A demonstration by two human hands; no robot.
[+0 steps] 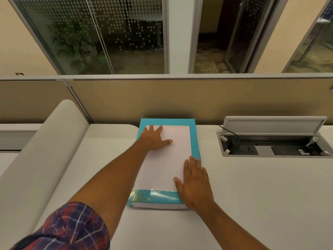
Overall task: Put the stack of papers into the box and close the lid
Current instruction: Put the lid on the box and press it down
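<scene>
I'm looking at an office: a white desk (252, 186), a tan cubicle partition (180, 98) beyond my fingertips (151, 127), a flip-up power socket hatch (273, 139) to their right, and glass-walled rooms (108, 33) behind.

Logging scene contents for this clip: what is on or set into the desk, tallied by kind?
Turquoise box: 1
Stack of white papers: 1
Hands pressing flat on the papers: 2, left hand and right hand
Open desk socket hatch: 1
Total: 5
</scene>
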